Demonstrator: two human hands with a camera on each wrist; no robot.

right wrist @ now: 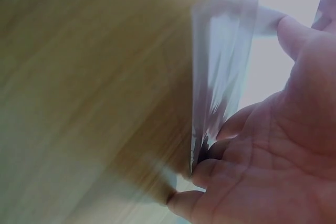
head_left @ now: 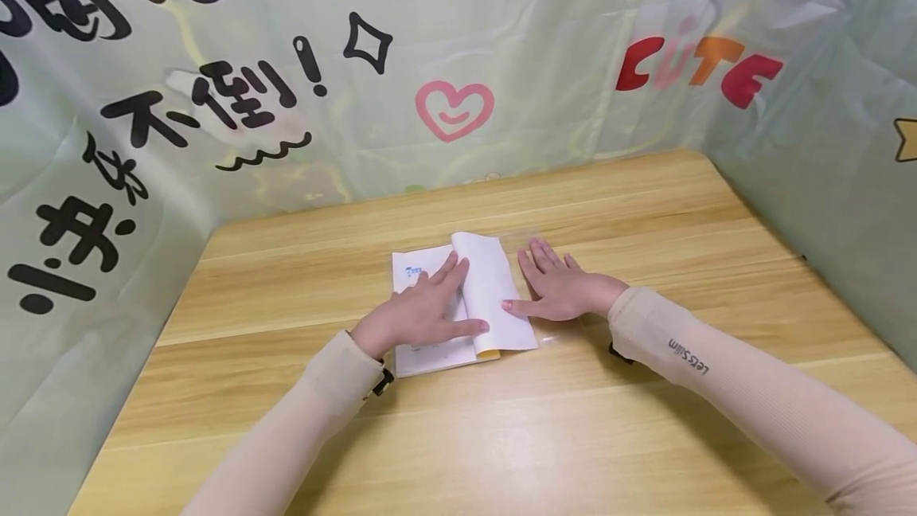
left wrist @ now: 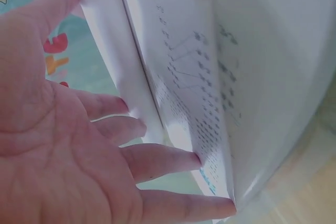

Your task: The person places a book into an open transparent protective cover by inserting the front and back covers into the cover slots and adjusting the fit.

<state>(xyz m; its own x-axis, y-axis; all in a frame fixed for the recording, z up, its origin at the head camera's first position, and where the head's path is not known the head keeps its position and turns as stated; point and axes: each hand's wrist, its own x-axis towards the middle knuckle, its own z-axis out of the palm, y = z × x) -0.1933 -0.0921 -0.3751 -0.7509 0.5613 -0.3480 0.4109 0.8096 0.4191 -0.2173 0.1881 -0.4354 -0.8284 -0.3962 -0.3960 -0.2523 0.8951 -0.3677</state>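
Observation:
A thin booklet (head_left: 432,358) with printed white pages lies mid-table in the head view. Its white outer sheet (head_left: 494,281) is folded over the right part, with a bit of yellow at the lower edge. My left hand (head_left: 423,315) rests on the booklet, fingers spread, its thumb on the folded sheet. Printed lines on the page (left wrist: 178,72) appear beyond its fingertips in the left wrist view. My right hand (head_left: 560,291) lies flat at the right side, thumb at the sheet's edge. Under its fingers is a clear plastic sleeve (right wrist: 223,61), seen best in the right wrist view.
The wooden table (head_left: 301,261) carries the booklet. A pale printed cloth (head_left: 544,62) hangs behind it and along both sides, with black lettering, a pink heart (head_left: 454,111) and coloured letters. A dark band (head_left: 383,382) circles the left wrist.

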